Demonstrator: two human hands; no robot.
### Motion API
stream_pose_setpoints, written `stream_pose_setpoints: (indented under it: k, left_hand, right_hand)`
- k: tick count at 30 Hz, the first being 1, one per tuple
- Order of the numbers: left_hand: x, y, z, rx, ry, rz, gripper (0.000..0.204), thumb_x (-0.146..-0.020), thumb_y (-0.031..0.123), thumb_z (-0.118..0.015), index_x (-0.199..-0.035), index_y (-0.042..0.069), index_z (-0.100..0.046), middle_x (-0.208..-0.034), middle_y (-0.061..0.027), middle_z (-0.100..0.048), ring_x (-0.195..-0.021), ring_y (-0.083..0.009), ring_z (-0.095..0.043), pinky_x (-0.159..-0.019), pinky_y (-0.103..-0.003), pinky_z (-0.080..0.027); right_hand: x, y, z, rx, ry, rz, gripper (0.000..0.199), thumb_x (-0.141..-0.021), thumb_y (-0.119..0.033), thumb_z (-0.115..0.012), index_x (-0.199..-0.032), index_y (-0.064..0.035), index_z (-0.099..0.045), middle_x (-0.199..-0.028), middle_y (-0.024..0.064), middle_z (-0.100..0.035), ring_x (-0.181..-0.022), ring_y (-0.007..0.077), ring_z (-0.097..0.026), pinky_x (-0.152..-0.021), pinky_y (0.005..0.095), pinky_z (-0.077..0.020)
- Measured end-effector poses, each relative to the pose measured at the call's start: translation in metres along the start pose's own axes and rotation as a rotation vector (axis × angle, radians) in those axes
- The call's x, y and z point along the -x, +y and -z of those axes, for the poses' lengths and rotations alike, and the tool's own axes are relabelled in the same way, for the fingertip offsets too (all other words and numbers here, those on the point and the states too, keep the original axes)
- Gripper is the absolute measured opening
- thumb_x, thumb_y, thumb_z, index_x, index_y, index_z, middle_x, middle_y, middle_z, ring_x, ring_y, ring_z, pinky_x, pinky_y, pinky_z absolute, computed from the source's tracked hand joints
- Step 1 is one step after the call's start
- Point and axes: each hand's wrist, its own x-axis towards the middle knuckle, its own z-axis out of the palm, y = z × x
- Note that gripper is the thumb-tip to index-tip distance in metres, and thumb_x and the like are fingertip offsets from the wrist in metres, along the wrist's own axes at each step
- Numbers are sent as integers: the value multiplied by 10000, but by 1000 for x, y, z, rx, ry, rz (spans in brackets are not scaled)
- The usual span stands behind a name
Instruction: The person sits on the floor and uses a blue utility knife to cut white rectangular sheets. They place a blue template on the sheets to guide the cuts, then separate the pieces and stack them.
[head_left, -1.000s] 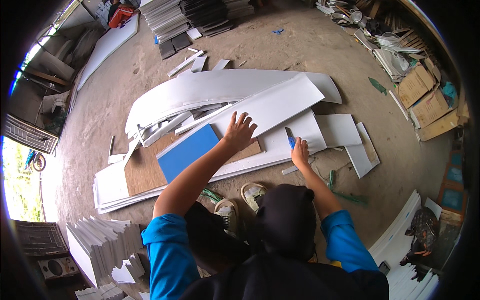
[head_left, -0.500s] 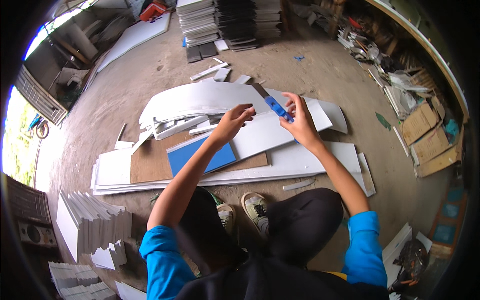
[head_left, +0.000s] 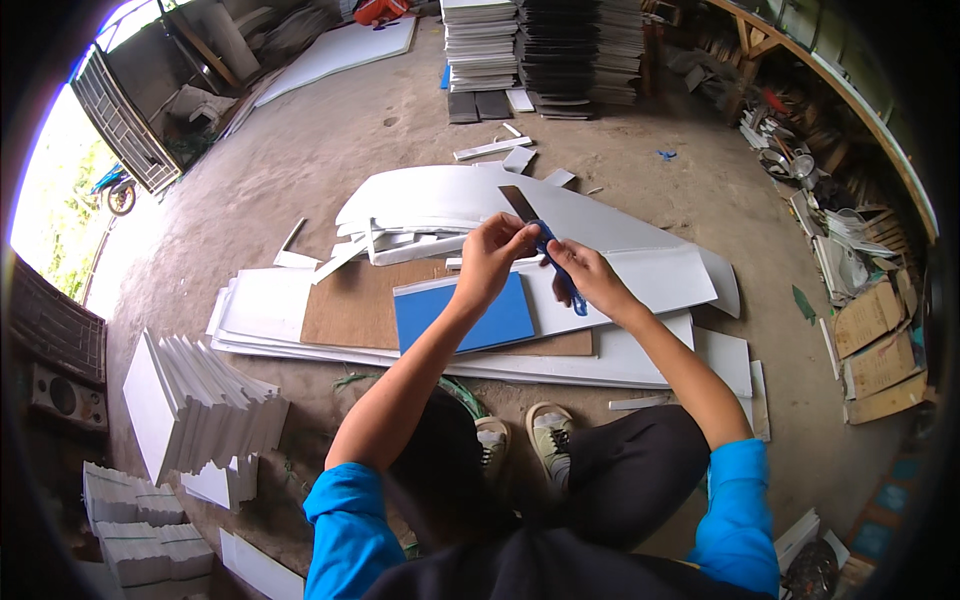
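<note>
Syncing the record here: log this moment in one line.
left hand: touching blue cutter | right hand: holding it | blade: extended | below: blue panel, white sheet

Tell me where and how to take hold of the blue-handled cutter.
Best by the rear of its blue handle, I'd say, coming from the person's right and near side. The long bare blade points away and to the left, while the handle slants back toward the right hand. The left hand is at the handle's front, close to the blade.

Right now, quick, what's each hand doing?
Left hand: closed, pinching the blue-handled knife near its blade.
Right hand: closed, holding the same knife farther back.
</note>
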Motion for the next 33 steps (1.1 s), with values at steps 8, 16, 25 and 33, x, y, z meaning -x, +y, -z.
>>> stream_pose_setpoints:
  k: [8, 16, 25, 33]
  left_hand:
    - [5, 0, 13, 223, -11, 119, 179, -849, 191, -582, -821, 18, -551, -816, -36, -577, -796, -101, -553, -760, -264, -474]
    - [1, 4, 24, 305, -14, 165, 179, -847, 209, -584, -805, 40, -545, -786, -32, -557, -774, -98, -543, -781, -259, -468]
    - [-3, -6, 23, 275, -88, 167, 182, -839, 222, -597, -825, 44, -565, -777, -12, -569, -737, -67, -536, -695, -199, -429]
    - [-22, -71, 38, -249, -65, 394, 536, -774, 385, -635, -1123, 4, -491, -1100, -167, -547, -1010, -231, -516, -841, -305, -390]
  right_hand:
    - [-9, -9, -24, 105, 83, -23, 479, -868, -471, -466, -682, -33, -520, -439, -22, -392, -366, 70, -377, -362, 243, -272]
    - [-6, -23, -29, 82, 13, 15, 261, -903, -285, -442, -883, -35, -514, -538, -15, -430, -449, 66, -414, -412, 234, -317]
    - [5, -16, -26, -150, -89, 18, 195, -918, -189, -402, -1042, -42, -434, -658, 1, -435, -513, 64, -389, -447, 214, -335]
    - [-28, 73, 1, 343, 164, -178, 262, -871, -267, -467, -908, -12, -516, -648, 118, -557, -561, 211, -550, -528, 339, -426]
